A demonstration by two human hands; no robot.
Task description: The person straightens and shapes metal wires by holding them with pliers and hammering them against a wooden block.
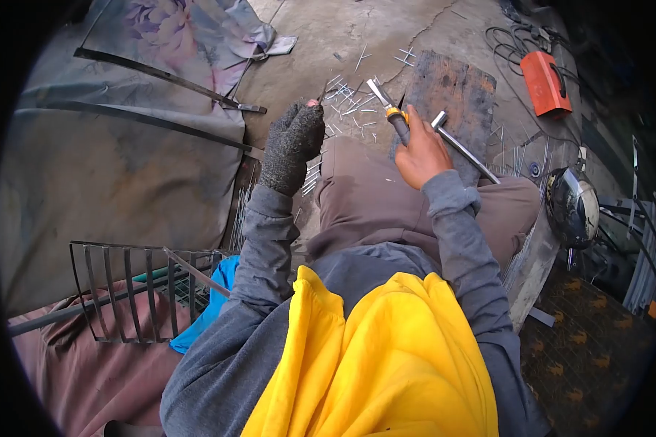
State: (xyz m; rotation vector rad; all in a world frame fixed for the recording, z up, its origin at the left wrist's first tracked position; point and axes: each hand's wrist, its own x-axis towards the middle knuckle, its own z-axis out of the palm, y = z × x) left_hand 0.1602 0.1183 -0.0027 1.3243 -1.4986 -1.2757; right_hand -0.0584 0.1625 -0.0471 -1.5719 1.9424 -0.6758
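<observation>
My left hand [294, 142], in a dark grey knit glove with a bare fingertip showing, is closed above the floor. A thin dark tip pokes up by its fingers; what it belongs to I cannot make out. My bare right hand [423, 151] is wrapped round pliers [397, 120] with yellow and dark grey handles, their silver jaws pointing up and away. Just right of this hand, a metal hammer [465, 148] with a long steel handle lies slanted between a wooden board and my leg. Short thin metal rods [348, 99] lie scattered on the floor between and beyond my hands.
The scorched wooden board [448, 84] lies ahead. An orange machine [544, 84] with black cables stands far right, and a welding mask [574, 206] sits nearer. Fabric sheets [138, 171] and flat metal bars [171, 76] are at left, above a metal grille [127, 291].
</observation>
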